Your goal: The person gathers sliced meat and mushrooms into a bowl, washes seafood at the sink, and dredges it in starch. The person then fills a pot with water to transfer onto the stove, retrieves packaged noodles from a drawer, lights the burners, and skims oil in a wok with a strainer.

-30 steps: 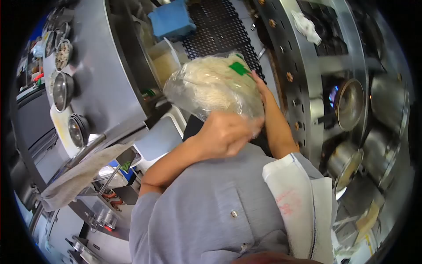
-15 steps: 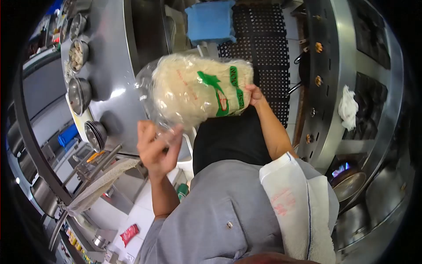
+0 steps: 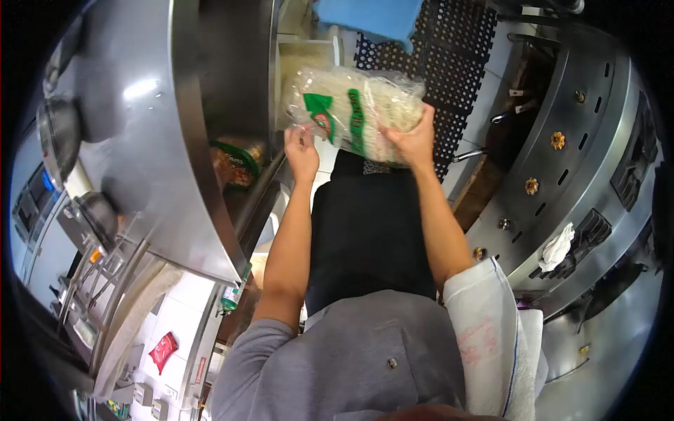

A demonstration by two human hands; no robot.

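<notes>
A clear plastic bag of pale noodles [image 3: 375, 116] with green print hangs in front of me, over the floor mat and close to an open white bin. My right hand [image 3: 414, 139] is wrapped round its right end, thumb on the near face. At the lower left corner of the bag, the fingers of my left hand [image 3: 302, 146] are pinched on the loose clear plastic.
A steel counter [image 3: 140, 140] with bowls is at left, a shelf under it holding a green-labelled packet [image 3: 239, 165]. A blue container [image 3: 372, 17] stands ahead beside the black mat [image 3: 449, 84]. The stove front [image 3: 554, 161] runs along the right. A red packet [image 3: 163, 352] lies on the floor.
The bag has moved forward, away from my body, toward the white bin. My left hand, loosely spread before, has moved forward and right and now pinches the bag's plastic. The view has shifted.
</notes>
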